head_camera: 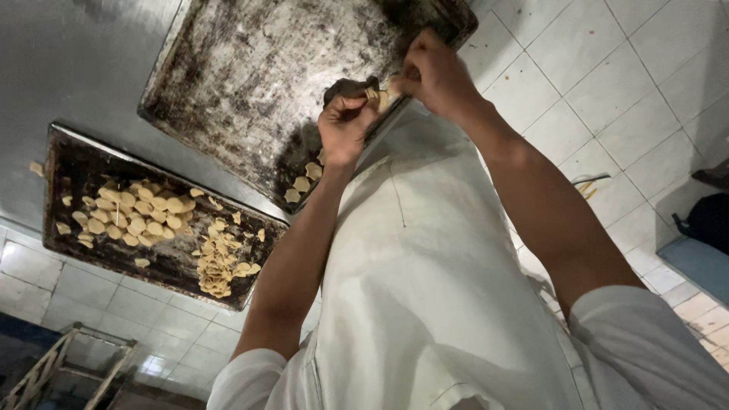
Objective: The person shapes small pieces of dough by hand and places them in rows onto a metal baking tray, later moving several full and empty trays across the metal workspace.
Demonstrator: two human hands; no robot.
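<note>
Your left hand [345,125] and right hand [434,72] meet at the upper middle of the frame, over the near edge of the large blackened baking tray [250,68]. Between them you pinch a small pale dough piece [377,96]: your left grip is closed on it with thumb and fingertips, and your right grip presses together on its other end.

That tray looks barely started. Its dark surface is almost bare, with only a few dough pieces [307,178] lying near its lower edge, just below your left wrist.

The second tray [76,163], at the left of the frame, carries far more. A neat patch of flat rounds [137,212] lies in overlapping rows, and a loose heap of curled pieces [219,266] sits toward its lower right corner. A few strays lie around them, and one scrap [35,168] rests on the grey table [68,68] beyond the tray's left rim.

Judging by this, most of the pieces are on the left tray, and the upper tray has nearly all its room left.
</note>
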